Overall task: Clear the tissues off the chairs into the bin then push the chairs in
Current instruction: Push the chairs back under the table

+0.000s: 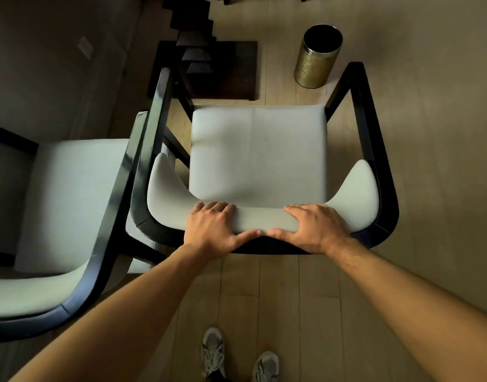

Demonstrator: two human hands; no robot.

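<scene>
both hands on the chair backrest top, thumbs nearly touching: left hand and right hand, fingers curled over the padded rim, gripping it. seat shows no tissue. bin on floor beyond the front right arm. push straight and evenly; second chair sits tight against the left arm.

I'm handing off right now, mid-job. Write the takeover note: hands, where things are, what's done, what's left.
Left hand and right hand: both grip the top of the backrest of the middle chair, thumbs behind, fingers over the front.
Bin: on the floor beyond the chair's front right corner; contents too dark to see.
Done: no tissue shows on this seat or on the visible seat of the left chair.
Left: push this chair in, likely the left one too.
</scene>
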